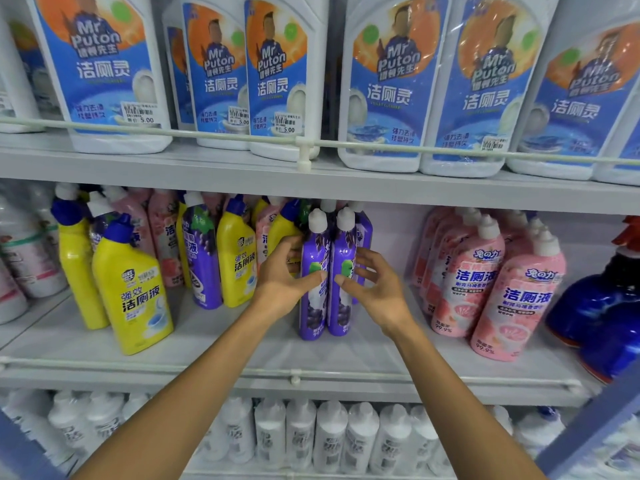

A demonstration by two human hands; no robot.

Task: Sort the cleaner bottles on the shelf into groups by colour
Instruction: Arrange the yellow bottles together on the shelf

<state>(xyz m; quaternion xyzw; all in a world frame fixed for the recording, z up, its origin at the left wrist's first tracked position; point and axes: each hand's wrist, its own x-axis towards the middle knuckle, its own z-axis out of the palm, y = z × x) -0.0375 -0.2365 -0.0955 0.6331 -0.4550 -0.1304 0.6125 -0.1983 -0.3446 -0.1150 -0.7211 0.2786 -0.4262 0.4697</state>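
Two purple cleaner bottles with white caps stand side by side in the middle of the middle shelf. My left hand grips the left purple bottle, thumb across its front. My right hand grips the right purple bottle the same way. More purple bottles stand right behind them. To the left stands a mixed cluster: yellow bottles with blue caps, a purple bottle and pink bottles at the back. A group of pink bottles stands to the right.
Big white toilet-cleaner bottles with blue labels fill the upper shelf behind a rail. Dark blue spray bottles stand at the far right of the middle shelf, white bottles at its far left. Small white bottles line the lower shelf.
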